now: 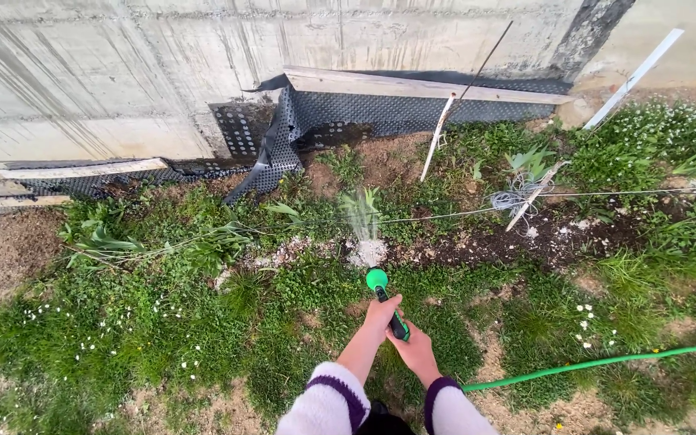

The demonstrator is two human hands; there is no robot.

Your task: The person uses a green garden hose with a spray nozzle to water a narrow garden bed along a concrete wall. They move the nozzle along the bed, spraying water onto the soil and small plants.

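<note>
Both my hands grip a green and black hose spray nozzle (380, 288) held out over the grass. My left hand (382, 316) wraps the upper part of the handle, and my right hand (415, 351) holds it from below. A fan of water (362, 219) sprays forward from the green nozzle head onto the ground and a small leafy plant. The green hose (598, 363) trails off to the right across the grass. My sleeves are white with purple cuffs.
A concrete wall (122, 72) with black dimpled membrane (348, 113) and a wooden plank (412, 85) stands ahead. White stakes (437, 137) and thin wires (606, 194) cross a strip of dark soil (541, 238). Grass with small white flowers surrounds me.
</note>
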